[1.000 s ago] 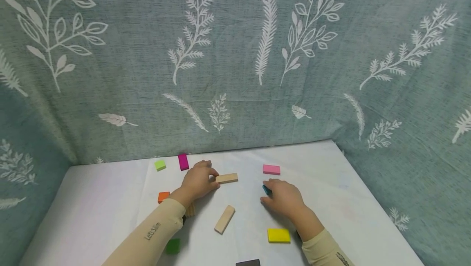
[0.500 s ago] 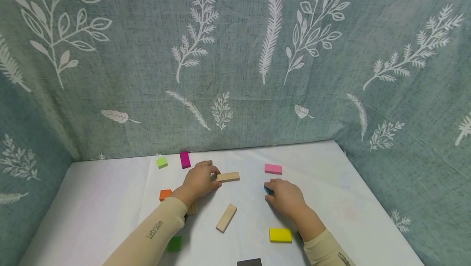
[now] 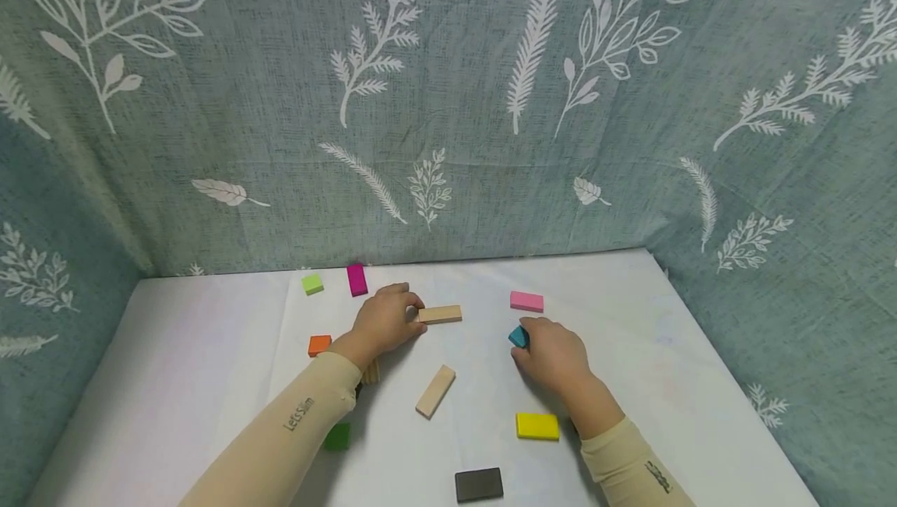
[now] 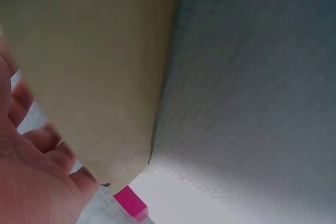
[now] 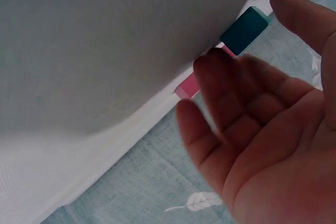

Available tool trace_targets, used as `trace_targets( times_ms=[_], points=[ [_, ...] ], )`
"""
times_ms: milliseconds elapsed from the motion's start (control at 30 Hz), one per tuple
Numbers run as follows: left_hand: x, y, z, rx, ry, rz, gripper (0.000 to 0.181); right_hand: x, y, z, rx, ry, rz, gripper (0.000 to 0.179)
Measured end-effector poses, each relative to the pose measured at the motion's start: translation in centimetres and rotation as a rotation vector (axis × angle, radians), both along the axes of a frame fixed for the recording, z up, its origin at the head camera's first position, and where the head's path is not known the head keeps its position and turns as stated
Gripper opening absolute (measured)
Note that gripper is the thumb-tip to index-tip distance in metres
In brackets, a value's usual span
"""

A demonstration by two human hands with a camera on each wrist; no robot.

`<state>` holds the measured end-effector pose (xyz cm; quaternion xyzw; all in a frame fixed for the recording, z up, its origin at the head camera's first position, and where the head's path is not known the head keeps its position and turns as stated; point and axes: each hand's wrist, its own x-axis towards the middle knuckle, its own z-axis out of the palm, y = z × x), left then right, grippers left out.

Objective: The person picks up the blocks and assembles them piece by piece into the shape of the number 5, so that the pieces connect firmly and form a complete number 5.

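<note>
In the head view, my left hand (image 3: 387,318) pinches the left end of a plain wooden block (image 3: 441,315) lying flat, thumb on the near side. In the left wrist view the sleeve hides that block. My right hand (image 3: 556,353) has a small teal block (image 3: 518,336) between thumb and fingers, its left end sticking out. The right wrist view shows the teal block (image 5: 244,31) just beyond the fingertips, between them and the thumb; contact with the thumb is hard to make out. Behind that hand lies a pink block (image 3: 527,301). A second wooden block (image 3: 435,392) lies slanted between the arms.
Around the white table (image 3: 210,351) lie a magenta block (image 3: 357,279), a lime block (image 3: 312,283), an orange block (image 3: 319,345), a green block (image 3: 338,437), a yellow block (image 3: 537,426) and a black block (image 3: 480,484). The left forearm partly covers more blocks. Patterned cloth (image 3: 280,117) stands behind.
The head view has tilted down, so more of the black block shows. The teal block has turned in my right hand and shows more of itself. My left hand stays on the wooden block.
</note>
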<state>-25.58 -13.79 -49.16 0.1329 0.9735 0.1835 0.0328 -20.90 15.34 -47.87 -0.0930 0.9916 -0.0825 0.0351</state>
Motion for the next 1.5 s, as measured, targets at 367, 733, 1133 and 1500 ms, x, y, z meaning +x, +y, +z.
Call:
trace_targets(
  times_ms=[367, 733, 1133, 1500],
  points=[
    [0.0, -0.1, 0.0, -0.012, -0.008, -0.003, 0.036, -1.2, -1.0, 0.4, -0.065, -0.041, 0.097, 0.036],
    [0.2, 0.3, 0.4, -0.020, -0.052, 0.003, 0.034, -5.3, -4.1, 0.0, -0.130, -0.137, 0.197, 0.037],
    [0.3, 0.2, 0.7, -0.023, -0.022, 0.008, 0.034, -6.7, -5.3, -0.1, -0.147, -0.181, 0.191, 0.037],
    [0.4, 0.2, 0.5, -0.007, -0.025, 0.006, 0.029, -6.7, -5.7, -0.4, -0.146, -0.196, 0.168, 0.040]
  ],
)
